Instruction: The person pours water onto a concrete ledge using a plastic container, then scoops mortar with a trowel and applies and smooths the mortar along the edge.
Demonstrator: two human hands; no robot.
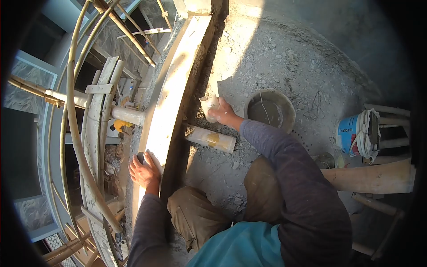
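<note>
Rubble-strewn floor (284, 62) meets a pale ledge (177, 82), a pipe (209, 138) jutting past its inner edge. Left hand (145, 171) rests at the outer edge, grip unclear; right hand (225, 114) clasps a white tube-like piece (207, 105) near the inner edge, probably light, stiff, best held round its body.

From here, the gritty floor (267, 62) lies open at upper centre. Mid-frame, the pipe (207, 137) bars the way below the right hand (223, 113), the bucket (291, 116) to its right.

A pale tubular piece (206, 105) sits slightly tilted in the right fingers (217, 114), near a long sunlit beam (175, 84).
</note>
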